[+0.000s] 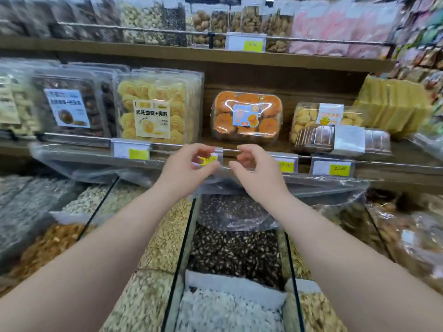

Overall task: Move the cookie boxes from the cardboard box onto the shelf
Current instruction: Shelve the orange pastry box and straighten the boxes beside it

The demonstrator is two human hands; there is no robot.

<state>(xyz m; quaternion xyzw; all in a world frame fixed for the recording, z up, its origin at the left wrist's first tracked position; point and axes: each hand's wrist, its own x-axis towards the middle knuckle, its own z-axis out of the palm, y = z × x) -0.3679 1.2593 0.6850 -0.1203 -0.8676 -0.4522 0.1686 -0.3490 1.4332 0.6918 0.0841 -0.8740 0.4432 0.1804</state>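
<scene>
Hands first: we count 2, both held out in front of the mid shelf (383, 173), close together but not touching. L hand (189, 165) has its fingers (201, 149) loosely curved, nothing in them. R hand (255, 170) is the same, w/ fingers (247, 149) slack and released. The L fingers overlap a price tag (208, 160); we can't tell if they touch it.

The orange cookie box (247, 116) stands on the shelf just behind the hands, leaning on the back panel, apart from both. We count 4 more clear boxes plainly:
- dark cookie box (69, 109), far L
- big yellow cookie box (158, 106), next to it
- small yellow cookie box (326, 116), on the R
- flat box (342, 140), lying in front of the small one

A 6th at the L edge is too blurred to tell. There are 4 price tags on this shelf's rail and 1 on the shelf above. Below are seed bins (235, 248), count unclear.
</scene>
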